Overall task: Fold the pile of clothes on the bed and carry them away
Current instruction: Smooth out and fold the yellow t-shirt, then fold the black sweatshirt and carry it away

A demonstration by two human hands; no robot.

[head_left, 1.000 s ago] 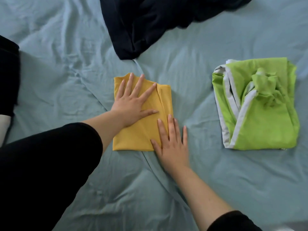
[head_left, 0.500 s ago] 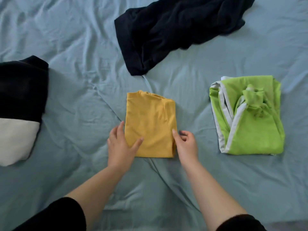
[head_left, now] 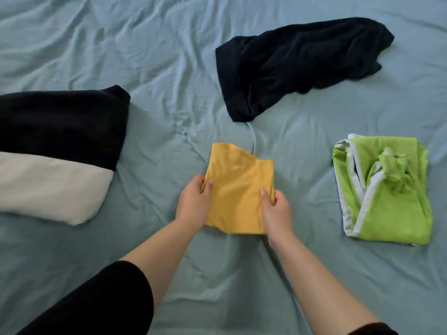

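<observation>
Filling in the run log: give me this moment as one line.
stage: picking up folded yellow garment | left hand: grips left edge | right hand: grips right edge | unfolded: dark garment

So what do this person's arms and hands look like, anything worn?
Both hands, left hand and right hand, are bare: no gloves, rings or watch visible. The forearms are uncovered, with black sleeves pushed up toward the elbows.

No readable text, labels or numbers — garments plain, possibly tags hidden.
</observation>
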